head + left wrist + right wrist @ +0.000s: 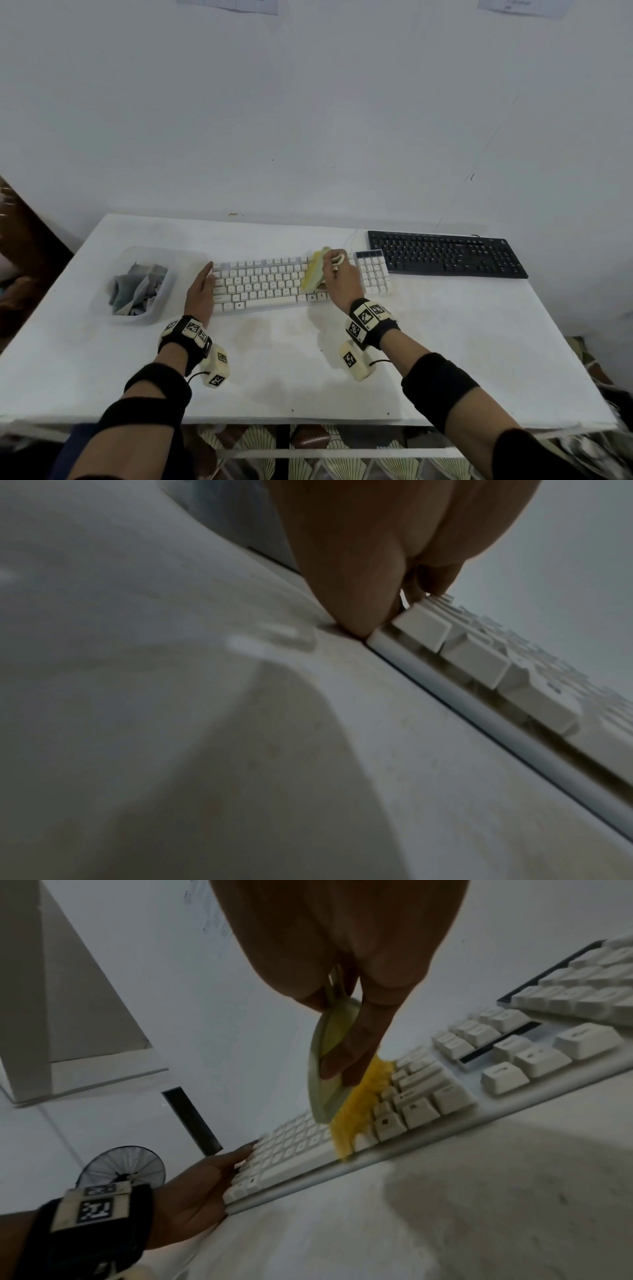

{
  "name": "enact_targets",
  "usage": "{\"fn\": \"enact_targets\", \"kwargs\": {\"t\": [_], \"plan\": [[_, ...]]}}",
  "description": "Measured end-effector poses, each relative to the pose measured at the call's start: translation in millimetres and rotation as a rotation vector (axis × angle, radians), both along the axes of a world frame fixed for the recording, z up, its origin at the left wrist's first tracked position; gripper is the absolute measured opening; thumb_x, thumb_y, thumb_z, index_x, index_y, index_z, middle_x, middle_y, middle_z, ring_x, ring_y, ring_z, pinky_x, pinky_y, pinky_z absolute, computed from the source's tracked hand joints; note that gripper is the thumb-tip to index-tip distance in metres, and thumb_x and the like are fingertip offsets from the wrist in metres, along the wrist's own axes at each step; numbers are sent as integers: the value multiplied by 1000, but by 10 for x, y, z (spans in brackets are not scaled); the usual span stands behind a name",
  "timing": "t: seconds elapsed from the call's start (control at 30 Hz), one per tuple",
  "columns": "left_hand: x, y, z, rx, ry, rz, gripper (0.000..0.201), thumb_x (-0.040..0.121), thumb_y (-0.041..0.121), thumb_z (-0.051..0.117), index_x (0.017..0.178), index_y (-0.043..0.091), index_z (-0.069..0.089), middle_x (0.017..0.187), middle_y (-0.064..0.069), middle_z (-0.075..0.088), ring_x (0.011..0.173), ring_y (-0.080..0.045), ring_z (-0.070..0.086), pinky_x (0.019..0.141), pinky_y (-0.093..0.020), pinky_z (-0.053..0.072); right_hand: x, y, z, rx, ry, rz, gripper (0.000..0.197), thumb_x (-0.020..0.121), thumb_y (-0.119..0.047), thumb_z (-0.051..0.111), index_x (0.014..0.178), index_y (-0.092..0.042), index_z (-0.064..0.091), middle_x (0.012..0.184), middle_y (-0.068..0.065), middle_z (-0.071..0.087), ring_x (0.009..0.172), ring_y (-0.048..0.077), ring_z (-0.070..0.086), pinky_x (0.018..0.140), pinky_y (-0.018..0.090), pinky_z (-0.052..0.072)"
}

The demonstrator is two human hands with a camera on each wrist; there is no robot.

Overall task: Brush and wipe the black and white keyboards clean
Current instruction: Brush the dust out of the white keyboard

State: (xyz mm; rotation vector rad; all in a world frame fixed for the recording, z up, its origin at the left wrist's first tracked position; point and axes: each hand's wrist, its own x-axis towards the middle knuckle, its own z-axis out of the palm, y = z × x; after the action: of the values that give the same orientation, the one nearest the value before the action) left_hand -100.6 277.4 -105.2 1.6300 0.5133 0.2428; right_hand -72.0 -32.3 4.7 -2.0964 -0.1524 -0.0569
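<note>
The white keyboard (pixel 274 284) lies in the middle of the white table (pixel 445 342). My right hand (pixel 337 277) grips a pale green brush (pixel 313 272) with yellow bristles (pixel 363 1104), which touch the keys right of the keyboard's centre. My left hand (pixel 202 287) rests with straight fingers against the keyboard's left end (pixel 380 639), thumb on the table. The black keyboard (pixel 445 255) lies at the back right, untouched.
A clear plastic tub (pixel 140 284) holding crumpled grey cloths stands left of the white keyboard. A white wall rises right behind the table. A fan (pixel 121 1164) shows off to the left in the right wrist view.
</note>
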Motion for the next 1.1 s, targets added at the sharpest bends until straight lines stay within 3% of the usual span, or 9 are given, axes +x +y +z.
{"fn": "enact_targets", "kwargs": {"t": [0.1,0.23,0.37,0.53,0.6,0.7,0.8,0.9,1.1], "plan": [[-8,0,11,10,2,0,40,110,22,44,150,23,52,152,-6,52,137,-24,51,118,-41,39,-75,12,-42,-17,56,120,7,102,-16,49,104,-14,55,85,5,66,65,20,62,65,44,58],[-13,-7,25,-8,-2,-2,41,111,21,43,151,23,51,152,-7,52,138,-25,51,118,-42,39,-1,-54,93,33,134,114,9,102,-17,52,102,-12,58,92,5,67,79,29,71,68,47,63],[-25,-29,56,-4,0,2,41,111,21,43,151,21,51,153,-7,52,138,-25,50,118,-39,39,69,-15,132,25,19,13,13,106,-27,47,106,-15,53,95,-1,68,73,23,73,64,44,62],[-21,-11,31,11,-1,2,41,110,21,43,151,22,52,152,-7,52,138,-25,50,118,-40,39,-94,132,9,-45,69,183,7,105,-19,49,108,-14,51,87,4,66,66,15,66,62,34,58],[-17,-7,24,7,-4,0,40,110,22,44,150,23,52,152,-6,53,138,-24,51,117,-39,40,-91,112,67,6,148,216,8,103,-16,52,109,-10,53,89,5,65,69,17,67,67,40,63],[-17,-16,35,-2,-7,0,40,111,22,44,150,24,53,152,-5,52,137,-23,51,115,-36,40,27,61,120,70,132,124,12,105,-22,51,109,-12,55,96,10,68,75,22,72,66,47,63],[-26,-22,53,-5,-4,-2,41,111,21,43,150,23,52,152,-5,52,136,-23,52,113,-34,40,74,88,103,81,50,18,12,105,-27,49,109,-17,52,96,-1,67,83,25,73,67,50,62],[-25,-29,63,1,-3,-3,41,111,21,43,151,22,51,153,-5,51,137,-23,51,114,-34,40,12,158,4,15,56,81,10,105,-24,49,110,-16,50,99,4,67,80,22,70,72,44,61],[-5,5,-2,18,4,-2,40,110,23,44,150,25,52,153,-5,52,138,-24,51,119,-42,38,71,58,152,151,301,161,12,104,-16,52,111,-7,55,101,12,65,76,22,70,73,47,63]]}}
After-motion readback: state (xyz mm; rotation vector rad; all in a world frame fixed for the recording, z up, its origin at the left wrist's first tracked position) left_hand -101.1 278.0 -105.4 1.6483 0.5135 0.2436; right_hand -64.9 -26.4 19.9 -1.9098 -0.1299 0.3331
